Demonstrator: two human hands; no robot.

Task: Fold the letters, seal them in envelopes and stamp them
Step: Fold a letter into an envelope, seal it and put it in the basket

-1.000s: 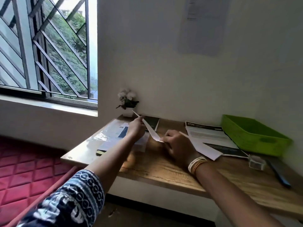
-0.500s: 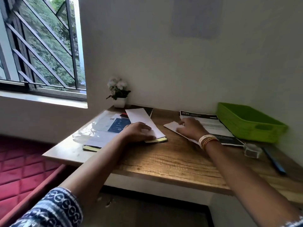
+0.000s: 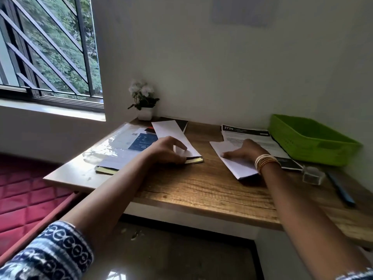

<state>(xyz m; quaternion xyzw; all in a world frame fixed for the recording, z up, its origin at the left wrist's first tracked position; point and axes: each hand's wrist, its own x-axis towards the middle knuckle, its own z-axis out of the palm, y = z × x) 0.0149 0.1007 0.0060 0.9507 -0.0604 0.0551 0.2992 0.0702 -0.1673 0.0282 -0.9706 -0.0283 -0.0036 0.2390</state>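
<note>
Wood-grain desk (image 3: pixel 201 190) is being seen from its near edge, with a patterned blue-and-white sleeve (image 3: pixel 54 253) showing lowest at the left. Further in, the left hand (image 3: pixel 167 151) is being rested on the near end of a long white folded letter (image 3: pixel 175 136); its fingers are being curled down onto the paper with the thumb tucked beneath, though whether the sheet is being pinched or only pressed cannot be told. That letter is being carried on a yellow-edged notebook (image 3: pixel 194 160), which is lying on the left half of the desk beside a clear plastic sleeve of papers (image 3: pixel 119 146). To the right, the right hand (image 3: pixel 245 151), banded at the wrist by pale bangles (image 3: pixel 266 161), is being laid flat with fingers spread upon a second white folded sheet (image 3: pixel 238 168), which is overlapping a printed document (image 3: pixel 250 134). Near the right edge, a small clear box (image 3: pixel 312 175) and a blue pen (image 3: pixel 341 191) are being left on the wood. Beyond them a green plastic tray (image 3: pixel 314 146) is being kept against the wall, and at the far left corner a small potted plant (image 3: pixel 143 102) is being displayed beside a dark book (image 3: pixel 179 123).
</note>
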